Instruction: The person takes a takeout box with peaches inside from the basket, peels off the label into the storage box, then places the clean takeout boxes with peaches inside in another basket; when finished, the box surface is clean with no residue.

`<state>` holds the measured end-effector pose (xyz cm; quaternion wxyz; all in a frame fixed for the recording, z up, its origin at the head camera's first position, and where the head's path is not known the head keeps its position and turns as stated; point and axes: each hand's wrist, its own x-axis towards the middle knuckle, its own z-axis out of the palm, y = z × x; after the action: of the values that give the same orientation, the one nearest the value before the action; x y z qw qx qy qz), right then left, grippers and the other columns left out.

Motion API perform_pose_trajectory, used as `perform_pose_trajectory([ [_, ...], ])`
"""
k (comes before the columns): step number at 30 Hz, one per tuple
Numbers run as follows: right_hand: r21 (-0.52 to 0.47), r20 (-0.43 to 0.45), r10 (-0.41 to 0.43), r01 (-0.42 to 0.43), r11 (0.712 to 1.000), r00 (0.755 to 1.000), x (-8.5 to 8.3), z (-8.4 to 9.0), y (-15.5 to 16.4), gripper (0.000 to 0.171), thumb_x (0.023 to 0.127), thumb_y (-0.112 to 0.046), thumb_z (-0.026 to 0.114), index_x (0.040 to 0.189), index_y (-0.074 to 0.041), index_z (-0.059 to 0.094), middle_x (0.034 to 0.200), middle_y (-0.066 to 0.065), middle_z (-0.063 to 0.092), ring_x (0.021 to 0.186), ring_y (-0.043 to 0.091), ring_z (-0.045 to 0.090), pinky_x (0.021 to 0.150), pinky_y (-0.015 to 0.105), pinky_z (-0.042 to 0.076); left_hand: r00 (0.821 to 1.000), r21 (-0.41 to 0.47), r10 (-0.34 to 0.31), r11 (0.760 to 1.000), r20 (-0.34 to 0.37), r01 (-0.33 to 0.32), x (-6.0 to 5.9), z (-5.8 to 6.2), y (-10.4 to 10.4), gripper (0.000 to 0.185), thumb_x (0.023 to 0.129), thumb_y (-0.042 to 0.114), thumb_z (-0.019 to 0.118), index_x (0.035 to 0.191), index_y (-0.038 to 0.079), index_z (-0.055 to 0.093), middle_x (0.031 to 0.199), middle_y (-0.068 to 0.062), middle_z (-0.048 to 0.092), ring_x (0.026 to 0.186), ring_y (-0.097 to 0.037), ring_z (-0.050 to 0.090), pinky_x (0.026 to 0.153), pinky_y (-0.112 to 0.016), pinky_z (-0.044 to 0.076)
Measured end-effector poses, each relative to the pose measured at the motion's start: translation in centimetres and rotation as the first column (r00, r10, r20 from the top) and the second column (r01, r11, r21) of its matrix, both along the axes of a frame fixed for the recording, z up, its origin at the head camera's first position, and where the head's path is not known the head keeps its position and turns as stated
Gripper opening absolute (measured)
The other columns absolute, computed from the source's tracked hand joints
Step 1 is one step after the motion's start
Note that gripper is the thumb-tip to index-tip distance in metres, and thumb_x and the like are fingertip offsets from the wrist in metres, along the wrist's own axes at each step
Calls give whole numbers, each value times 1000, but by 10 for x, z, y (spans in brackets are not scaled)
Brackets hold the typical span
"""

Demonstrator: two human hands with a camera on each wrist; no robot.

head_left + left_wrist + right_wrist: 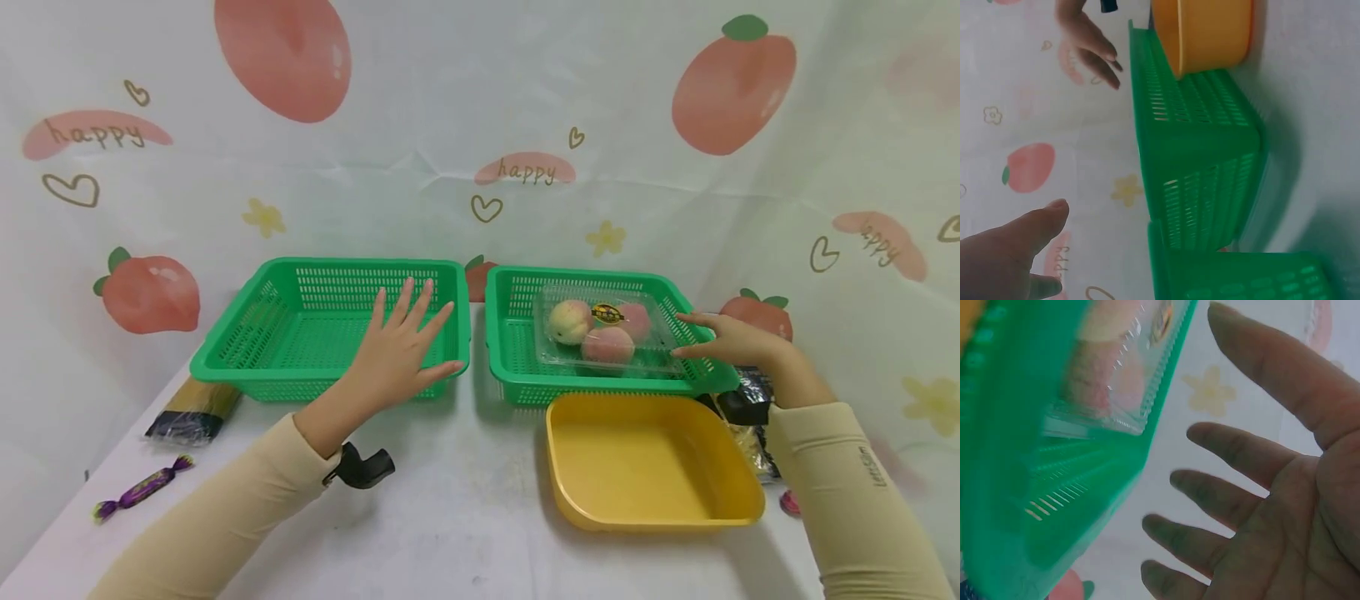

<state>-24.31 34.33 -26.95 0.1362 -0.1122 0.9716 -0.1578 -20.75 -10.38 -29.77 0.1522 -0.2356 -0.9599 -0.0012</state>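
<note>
My left hand (399, 350) hovers with spread fingers over the right part of the left green basket (330, 385), touching nothing I can see. Over the right end of the right green basket (517, 385) is my right hand (731, 340), its fingers stretched toward a clear plastic box (558, 354) of peaches (609, 343). The box lies tilted inside that basket and carries a black and gold label. In the right wrist view, the right hand (1254, 506) has its fingers apart with nothing between them, beside the basket's rim.
A yellow basin (645, 467) stands in front of the right basket. Packets in black and gold wrap lie at the left (195, 408) and behind the right forearm. A purple wrapped candy (142, 492) lies at the table's left; a pink item (791, 502) is by the right sleeve.
</note>
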Motion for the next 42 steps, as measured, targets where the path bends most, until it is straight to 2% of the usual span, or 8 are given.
perform_pose_trajectory([
  [7,-70,77,-27,32,997,997,-21,1,10,75,91,-43,55,144,2,28,145,37,21,128,57,23,96,69,32,992,44,-60,997,110,55,-17,7,20,72,89,56,49,146,16,31,155,-16,16,144,-36,7,115,-58,5],
  [15,-169,205,-110,146,975,973,-44,-2,32,76,93,-43,51,147,1,20,148,37,10,131,58,13,103,68,22,953,56,-110,994,281,99,-36,16,47,69,91,54,48,147,15,31,155,-16,18,144,-35,9,117,-54,6],
  [20,-265,237,-167,229,937,957,-54,-5,40,71,96,-35,48,147,2,16,149,36,6,134,54,11,109,61,22,926,93,-120,991,359,92,-47,22,58,70,91,54,48,148,17,28,155,-13,17,145,-30,9,117,-51,3],
  [23,-358,261,-201,288,888,944,-57,-11,43,67,98,-26,46,147,3,12,150,34,3,137,52,8,111,58,20,901,141,-149,985,407,100,-54,23,64,69,91,53,49,148,19,27,156,-11,18,145,-29,11,117,-51,2],
  [27,-436,282,-245,351,828,928,-61,-24,49,62,98,-18,45,147,3,13,152,30,3,139,49,6,113,57,18,841,228,-224,966,492,124,-65,23,70,67,92,48,50,148,18,28,156,-10,19,144,-29,16,118,-50,10],
  [34,-414,265,-308,396,820,914,-66,-40,54,56,98,-13,44,145,5,20,152,28,-1,139,49,2,112,59,15,653,356,-374,920,659,167,-85,28,82,57,93,38,54,143,16,38,150,-2,34,123,-21,49,101,-37,41],
  [39,-511,255,-339,424,748,906,-70,-49,48,56,96,-5,45,144,6,20,154,23,-3,141,45,-2,114,55,15,560,443,-415,892,717,94,-104,26,93,60,93,41,53,144,15,35,153,1,30,128,-20,45,105,-38,38],
  [42,-541,252,-360,439,717,898,-72,-54,44,56,95,-5,46,145,5,21,155,20,-2,142,43,1,113,53,21,521,487,-413,874,747,-5,-115,22,98,63,93,42,53,146,18,31,155,2,25,142,-19,24,113,-41,29],
])
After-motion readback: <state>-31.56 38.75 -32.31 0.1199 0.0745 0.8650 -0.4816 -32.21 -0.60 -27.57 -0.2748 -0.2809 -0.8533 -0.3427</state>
